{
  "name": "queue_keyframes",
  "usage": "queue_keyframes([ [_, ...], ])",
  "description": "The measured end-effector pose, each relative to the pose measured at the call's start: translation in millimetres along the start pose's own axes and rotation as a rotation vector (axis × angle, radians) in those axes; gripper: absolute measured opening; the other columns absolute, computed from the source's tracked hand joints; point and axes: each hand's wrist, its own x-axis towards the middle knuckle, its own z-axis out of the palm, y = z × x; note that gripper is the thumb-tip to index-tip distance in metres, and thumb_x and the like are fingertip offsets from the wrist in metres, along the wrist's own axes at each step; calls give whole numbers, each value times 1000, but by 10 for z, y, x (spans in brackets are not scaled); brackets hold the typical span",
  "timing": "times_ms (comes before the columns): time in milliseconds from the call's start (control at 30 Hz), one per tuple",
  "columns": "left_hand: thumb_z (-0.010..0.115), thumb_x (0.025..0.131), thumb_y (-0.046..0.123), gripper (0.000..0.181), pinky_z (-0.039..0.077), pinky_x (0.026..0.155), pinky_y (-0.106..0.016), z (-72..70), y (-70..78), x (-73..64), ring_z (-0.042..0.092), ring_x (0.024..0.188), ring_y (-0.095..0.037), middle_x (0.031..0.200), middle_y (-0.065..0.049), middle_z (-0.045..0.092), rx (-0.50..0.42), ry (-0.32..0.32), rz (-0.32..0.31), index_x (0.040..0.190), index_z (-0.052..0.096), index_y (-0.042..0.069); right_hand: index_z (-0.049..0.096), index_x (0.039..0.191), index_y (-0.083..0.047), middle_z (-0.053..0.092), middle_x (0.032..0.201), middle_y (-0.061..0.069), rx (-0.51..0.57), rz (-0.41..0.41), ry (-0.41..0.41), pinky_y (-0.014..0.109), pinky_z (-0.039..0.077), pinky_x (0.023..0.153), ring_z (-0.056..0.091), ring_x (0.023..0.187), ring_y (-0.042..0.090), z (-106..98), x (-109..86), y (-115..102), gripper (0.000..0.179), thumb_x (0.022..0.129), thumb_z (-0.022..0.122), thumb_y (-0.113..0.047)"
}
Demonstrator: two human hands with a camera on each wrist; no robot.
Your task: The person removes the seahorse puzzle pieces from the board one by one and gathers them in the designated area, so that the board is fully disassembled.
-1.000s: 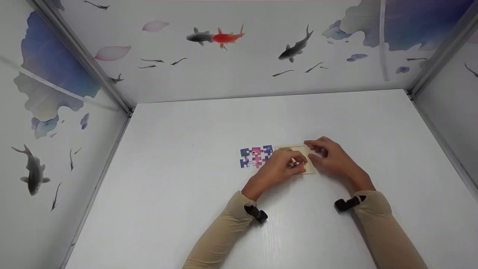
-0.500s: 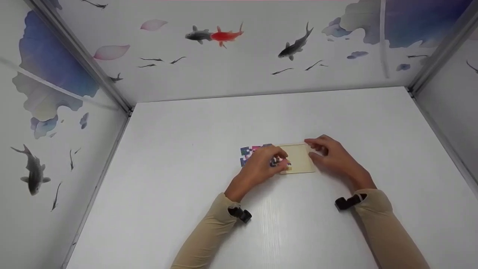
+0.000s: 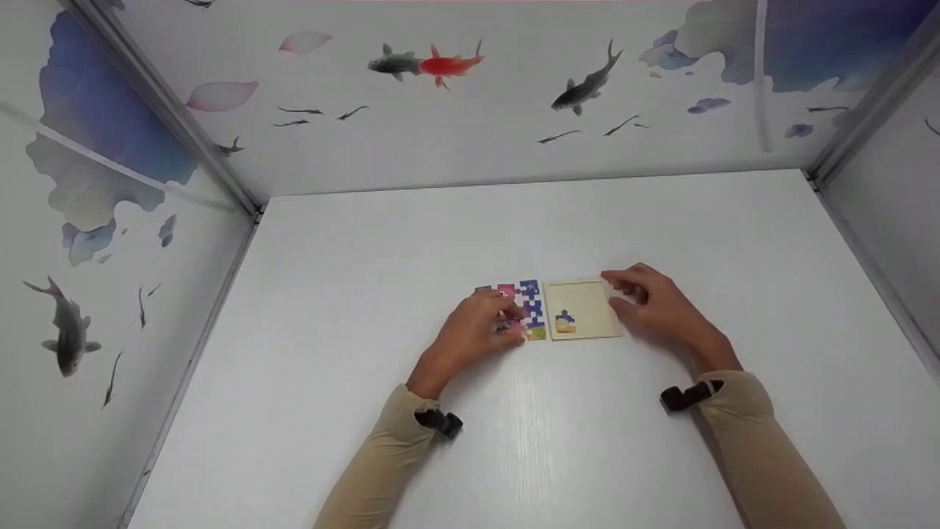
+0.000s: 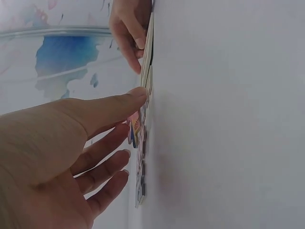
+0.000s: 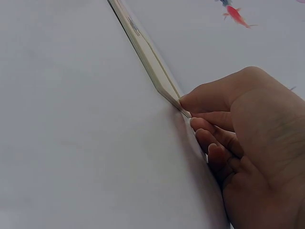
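On the white table lies a shallow wooden puzzle tray (image 3: 587,305), with one blue-and-tan jigsaw piece (image 3: 565,322) in its near left corner. Directly left of it, several purple, pink and green jigsaw pieces (image 3: 534,314) form a block, partly hidden under my left hand (image 3: 474,327). That hand pinches a tilted, colourful puzzle piece (image 4: 134,130) between thumb and fingers, best seen in the left wrist view. My right hand (image 3: 657,312) grips the tray's right edge; in the right wrist view the thumb (image 5: 190,99) lies on the rim and the other fingers curl beside it.
White panels (image 3: 470,147) printed with fish and petals enclose the table (image 3: 352,330) at the back and both sides, with metal strips along the corners. A small black camera is strapped to each wrist over tan sleeves (image 3: 374,459).
My left hand has moved left from over the tray to the block of pieces, uncovering the piece in the tray's corner. The right hand stays at the tray's edge.
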Motion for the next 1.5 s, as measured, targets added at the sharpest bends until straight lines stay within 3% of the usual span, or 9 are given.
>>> queue_keyframes([
  [267, 87, 93, 31, 29, 55, 103, -35, -12, -27, -22, 61, 109, -15, 114, 3, 73, 40, -47, -30, 119, 79, 19, 68, 147, -17, 64, 117, 8, -10, -14, 2, 30, 44, 85, 53, 102, 22, 4, -5, 22, 44, 104, 70, -17],
  [800, 84, 97, 28, 15, 53, 106, -39, -45, -112, 18, 64, 115, -18, 106, 4, 77, 28, -74, 51, 108, 84, 18, 67, 148, -15, 64, 117, 9, 17, -19, -5, 27, 43, 85, 54, 102, 23, -7, 10, 6, 44, 104, 69, -14],
  [900, 85, 96, 30, 18, 52, 105, -39, -52, -97, 29, 62, 114, -17, 107, 4, 77, 23, -78, 42, 109, 84, 18, 67, 148, -16, 64, 117, 8, 15, -18, -3, 27, 44, 85, 54, 102, 22, -5, 9, 8, 44, 104, 70, -14],
  [1067, 85, 96, 30, 24, 54, 98, -34, -21, 28, 97, 63, 108, -19, 111, 0, 76, -22, -82, 25, 115, 82, 16, 67, 148, -17, 64, 117, 7, 3, -13, -6, 28, 44, 85, 54, 102, 22, -15, 10, 28, 44, 104, 69, -15],
  [1300, 82, 98, 21, 27, 56, 92, -24, 185, 293, 327, 68, 108, -19, 117, -5, 75, -115, -114, 65, 123, 80, 11, 68, 147, -17, 65, 117, 7, -24, -28, 5, 29, 45, 85, 54, 102, 21, -12, 13, 55, 43, 104, 70, -18],
  [1500, 81, 100, 22, 22, 53, 91, -23, 343, 419, 469, 63, 101, -16, 111, -4, 73, -77, -103, 85, 118, 80, 11, 68, 148, -18, 66, 118, 8, -29, -32, 8, 28, 44, 85, 55, 103, 20, -5, 21, 40, 43, 105, 70, -19],
])
